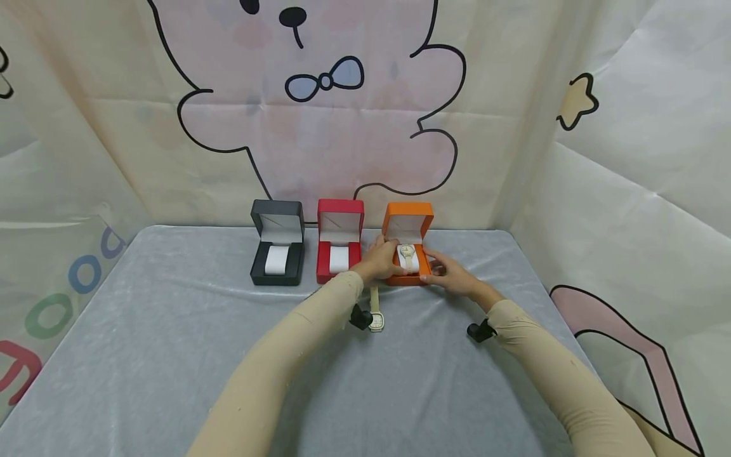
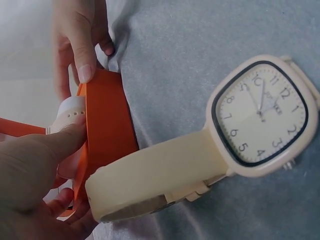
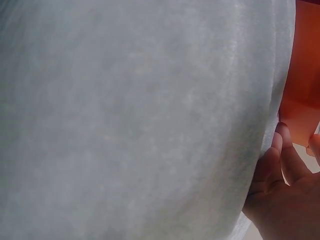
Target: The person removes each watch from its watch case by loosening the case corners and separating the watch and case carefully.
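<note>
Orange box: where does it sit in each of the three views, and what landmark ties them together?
Head: the orange box stands open at the right end of the row of three, between both hands.
Left wrist: its orange wall runs down the left of the picture, beside the loose watch.
Right wrist: only a corner shows, at the upper right edge.
Shared landmark: the grey cloth.

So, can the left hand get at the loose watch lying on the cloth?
Probably yes. The watch lies bare on the cloth just under the left wrist, nothing covering it, but the left hand is busy at the orange box.
</note>
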`<control>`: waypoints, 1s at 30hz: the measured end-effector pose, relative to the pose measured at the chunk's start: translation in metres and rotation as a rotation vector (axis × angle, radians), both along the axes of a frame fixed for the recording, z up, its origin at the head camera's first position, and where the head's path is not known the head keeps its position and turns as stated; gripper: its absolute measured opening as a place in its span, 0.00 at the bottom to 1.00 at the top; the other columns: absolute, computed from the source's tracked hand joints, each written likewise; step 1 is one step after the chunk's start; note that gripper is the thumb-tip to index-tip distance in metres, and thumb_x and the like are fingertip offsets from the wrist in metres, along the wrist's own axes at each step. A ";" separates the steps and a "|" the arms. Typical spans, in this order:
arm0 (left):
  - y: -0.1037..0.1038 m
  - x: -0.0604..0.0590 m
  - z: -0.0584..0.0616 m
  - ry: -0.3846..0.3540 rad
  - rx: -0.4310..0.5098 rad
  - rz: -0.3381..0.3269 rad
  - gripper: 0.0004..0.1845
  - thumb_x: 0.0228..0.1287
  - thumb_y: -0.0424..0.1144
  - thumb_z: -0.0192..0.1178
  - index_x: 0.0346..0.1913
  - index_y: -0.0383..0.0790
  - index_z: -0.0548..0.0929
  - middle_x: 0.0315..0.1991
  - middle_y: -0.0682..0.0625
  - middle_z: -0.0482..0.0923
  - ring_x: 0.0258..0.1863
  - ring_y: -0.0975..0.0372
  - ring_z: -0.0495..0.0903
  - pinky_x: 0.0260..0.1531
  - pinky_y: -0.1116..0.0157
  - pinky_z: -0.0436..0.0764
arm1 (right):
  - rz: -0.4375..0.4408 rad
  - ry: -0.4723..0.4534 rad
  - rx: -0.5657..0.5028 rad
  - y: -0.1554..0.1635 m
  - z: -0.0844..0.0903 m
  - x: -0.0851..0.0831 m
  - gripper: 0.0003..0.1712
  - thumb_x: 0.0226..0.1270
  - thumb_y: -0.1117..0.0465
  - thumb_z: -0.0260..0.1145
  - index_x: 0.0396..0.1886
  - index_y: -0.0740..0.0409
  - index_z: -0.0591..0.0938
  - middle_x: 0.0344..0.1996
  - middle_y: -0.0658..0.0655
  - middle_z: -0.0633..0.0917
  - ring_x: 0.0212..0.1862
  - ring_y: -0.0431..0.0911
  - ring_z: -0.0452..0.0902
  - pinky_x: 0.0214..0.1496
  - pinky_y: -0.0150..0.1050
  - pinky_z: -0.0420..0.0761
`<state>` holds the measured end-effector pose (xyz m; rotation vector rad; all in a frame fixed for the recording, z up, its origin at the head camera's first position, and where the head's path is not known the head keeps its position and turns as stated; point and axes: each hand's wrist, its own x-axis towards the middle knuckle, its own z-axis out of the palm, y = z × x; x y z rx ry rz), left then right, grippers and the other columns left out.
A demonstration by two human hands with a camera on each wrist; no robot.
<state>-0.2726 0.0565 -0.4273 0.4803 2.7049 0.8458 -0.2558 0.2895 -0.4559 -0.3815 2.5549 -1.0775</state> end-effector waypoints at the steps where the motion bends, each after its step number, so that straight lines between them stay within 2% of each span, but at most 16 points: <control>1: 0.000 0.000 0.000 -0.003 -0.002 -0.004 0.40 0.62 0.50 0.72 0.74 0.43 0.67 0.70 0.41 0.63 0.64 0.49 0.67 0.69 0.54 0.70 | 0.001 -0.002 -0.002 0.000 0.000 0.000 0.45 0.74 0.53 0.64 0.82 0.57 0.53 0.63 0.71 0.75 0.55 0.56 0.74 0.58 0.47 0.74; 11: -0.002 -0.003 0.006 -0.016 0.001 -0.022 0.40 0.60 0.48 0.73 0.72 0.40 0.70 0.65 0.40 0.66 0.61 0.50 0.69 0.66 0.56 0.72 | 0.007 -0.013 -0.016 0.000 -0.001 -0.002 0.45 0.75 0.55 0.63 0.82 0.60 0.51 0.64 0.72 0.73 0.56 0.58 0.73 0.59 0.47 0.73; 17: 0.000 -0.006 0.004 -0.009 -0.043 -0.038 0.41 0.58 0.49 0.74 0.72 0.40 0.70 0.66 0.41 0.66 0.62 0.50 0.68 0.66 0.57 0.71 | 0.011 0.000 -0.016 0.002 -0.003 -0.001 0.45 0.75 0.53 0.63 0.82 0.58 0.52 0.64 0.71 0.73 0.57 0.58 0.74 0.60 0.48 0.73; 23: 0.000 -0.007 0.002 0.015 -0.053 -0.027 0.39 0.56 0.49 0.75 0.70 0.41 0.73 0.63 0.43 0.67 0.59 0.51 0.70 0.64 0.57 0.73 | 0.015 0.003 -0.015 0.000 -0.001 0.000 0.45 0.75 0.54 0.64 0.82 0.59 0.52 0.64 0.72 0.73 0.58 0.59 0.74 0.62 0.51 0.73; 30: 0.001 -0.009 0.001 0.077 -0.105 -0.079 0.38 0.57 0.51 0.74 0.68 0.42 0.72 0.61 0.43 0.71 0.55 0.53 0.74 0.63 0.57 0.76 | 0.006 -0.013 -0.022 0.001 0.000 0.000 0.45 0.74 0.54 0.64 0.82 0.58 0.53 0.65 0.72 0.73 0.59 0.59 0.74 0.63 0.52 0.73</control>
